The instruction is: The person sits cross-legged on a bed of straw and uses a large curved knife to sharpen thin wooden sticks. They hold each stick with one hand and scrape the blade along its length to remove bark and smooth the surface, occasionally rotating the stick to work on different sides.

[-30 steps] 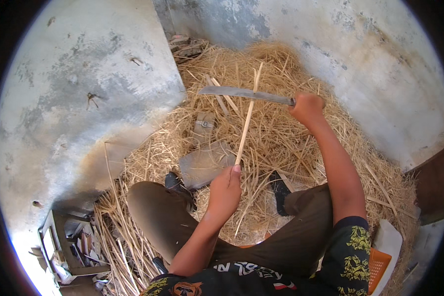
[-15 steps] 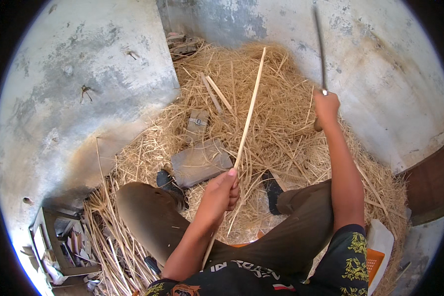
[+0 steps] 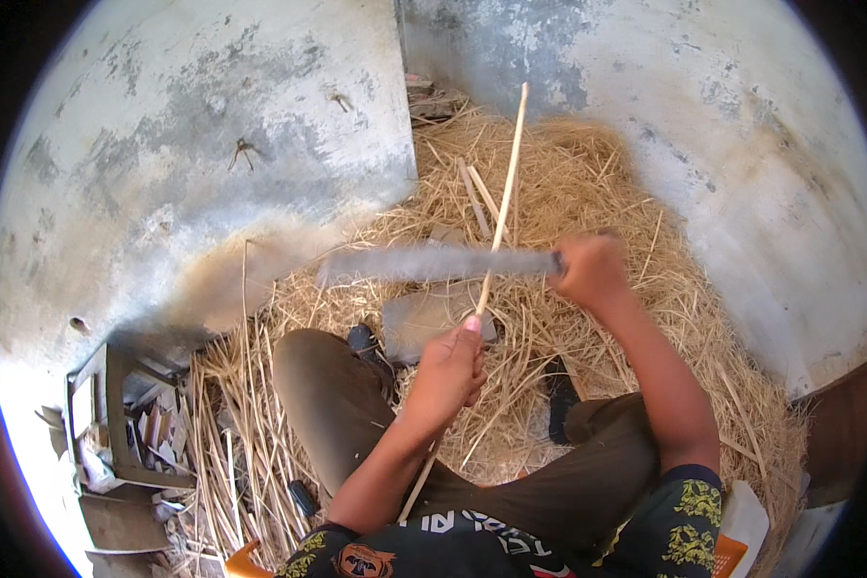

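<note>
My left hand (image 3: 445, 374) is closed around a long pale stick (image 3: 511, 183), which looks like split bamboo or cane. Its upper part slants up and away, while the lower end runs under my left forearm toward my lap. In my right hand (image 3: 590, 274) is the handle of a machete (image 3: 414, 262). The blade, blurred by motion, points left and lies across the stick a little above my left hand. Whether the edge touches the stick I cannot tell. Beneath the blade, a flat grey block (image 3: 429, 318) rests among shavings between my feet.
Pale shavings (image 3: 588, 164) heap up against the peeling walls (image 3: 260, 96). Long thin sticks (image 3: 246, 462) lie in a bundle beside my left leg. A wooden frame (image 3: 116, 414) with scraps inside stands at the far left. An orange seat edge (image 3: 730, 554) shows by my right side.
The machete has swung from upright at the right down and leftward, across the stick. My right hand has come lower and closer to the middle. The whole view has shifted slightly.
</note>
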